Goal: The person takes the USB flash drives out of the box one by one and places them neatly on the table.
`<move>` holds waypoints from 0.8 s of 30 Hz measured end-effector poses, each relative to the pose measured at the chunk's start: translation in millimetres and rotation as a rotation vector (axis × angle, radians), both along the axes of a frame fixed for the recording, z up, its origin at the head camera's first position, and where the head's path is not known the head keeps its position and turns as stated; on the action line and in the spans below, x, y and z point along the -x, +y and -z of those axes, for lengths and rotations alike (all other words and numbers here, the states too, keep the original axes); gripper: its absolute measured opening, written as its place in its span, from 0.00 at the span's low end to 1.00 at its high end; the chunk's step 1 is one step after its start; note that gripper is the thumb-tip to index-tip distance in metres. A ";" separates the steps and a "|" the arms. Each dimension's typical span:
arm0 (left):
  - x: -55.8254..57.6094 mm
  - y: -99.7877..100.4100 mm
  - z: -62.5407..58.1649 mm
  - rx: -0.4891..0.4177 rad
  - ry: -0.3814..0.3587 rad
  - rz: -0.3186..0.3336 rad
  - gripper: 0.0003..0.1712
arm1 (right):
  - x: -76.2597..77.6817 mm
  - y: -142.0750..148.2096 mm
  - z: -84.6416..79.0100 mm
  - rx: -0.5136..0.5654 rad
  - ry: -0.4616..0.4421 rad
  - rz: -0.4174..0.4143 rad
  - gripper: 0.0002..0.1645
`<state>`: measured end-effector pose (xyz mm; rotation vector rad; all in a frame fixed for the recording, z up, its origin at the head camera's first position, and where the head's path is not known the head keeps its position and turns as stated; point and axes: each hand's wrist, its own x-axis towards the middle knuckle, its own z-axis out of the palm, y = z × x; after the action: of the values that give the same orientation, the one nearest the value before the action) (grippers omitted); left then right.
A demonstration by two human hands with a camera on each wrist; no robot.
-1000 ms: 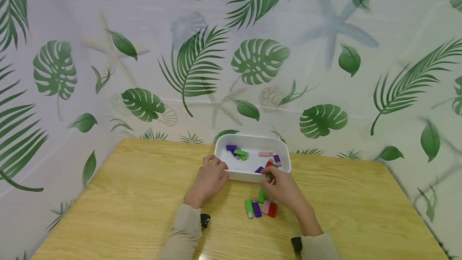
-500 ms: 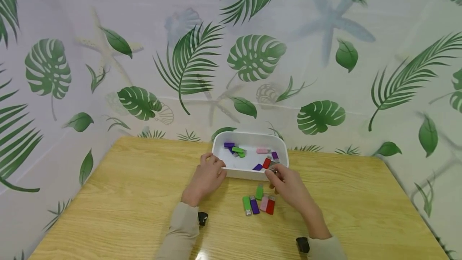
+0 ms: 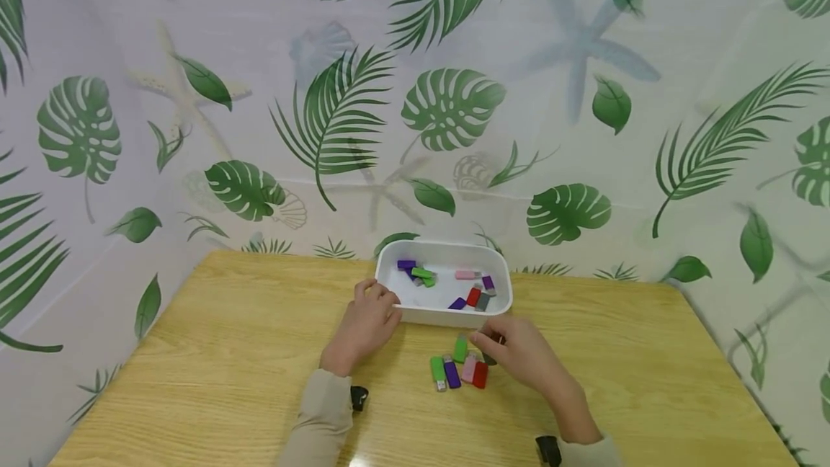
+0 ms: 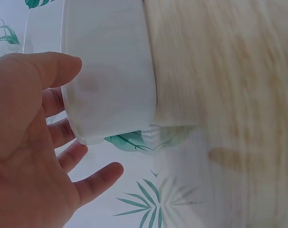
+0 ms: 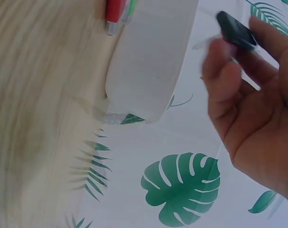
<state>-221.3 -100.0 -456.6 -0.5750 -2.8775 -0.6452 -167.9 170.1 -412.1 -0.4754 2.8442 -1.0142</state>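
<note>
My right hand (image 3: 519, 352) pinches a dark USB stick (image 5: 235, 31) between thumb and fingers, just in front of the white plastic bin (image 3: 447, 318). My left hand (image 3: 363, 323) holds the bin's front left corner; its thumb lies on the outer wall (image 4: 110, 71) and other fingers reach behind the rim. On the table lie several USB sticks: green (image 3: 437, 368), purple (image 3: 452, 374), another green (image 3: 460, 349), pink (image 3: 469, 367) and red (image 3: 480, 375). More are in the bin, among them red (image 3: 474, 297), grey (image 3: 483, 301), pink (image 3: 465, 274) and purple (image 3: 406, 264).
The wooden table (image 3: 246, 352) stretches to both sides of the bin. Behind it hangs a white wall covering (image 3: 363, 222) printed with leaves and starfish, close to the bin's back.
My right hand has moved from the bin's front rim back toward the table with the dark USB stick, uncovering the grey stick in the bin. My left hand stays at the corner.
</note>
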 end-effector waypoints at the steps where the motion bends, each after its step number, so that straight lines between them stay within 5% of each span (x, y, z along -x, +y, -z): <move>1: -0.1 0.0 0.0 0.001 -0.005 0.000 0.13 | -0.9 0.2 -0.4 -0.015 -0.017 -0.015 0.14; 13: -3.2 -1.2 4.6 -0.002 -0.035 0.002 0.13 | -5.4 0.6 7.1 0.041 -0.218 -0.062 0.07; 24: 1.8 -3.9 3.9 -0.016 0.047 0.025 0.12 | -0.1 -10.2 8.5 0.130 -0.162 -0.121 0.09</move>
<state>-223.1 -103.8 -460.5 -0.6160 -2.8233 -0.6481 -167.8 159.9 -420.6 -0.5430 2.5861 -1.1629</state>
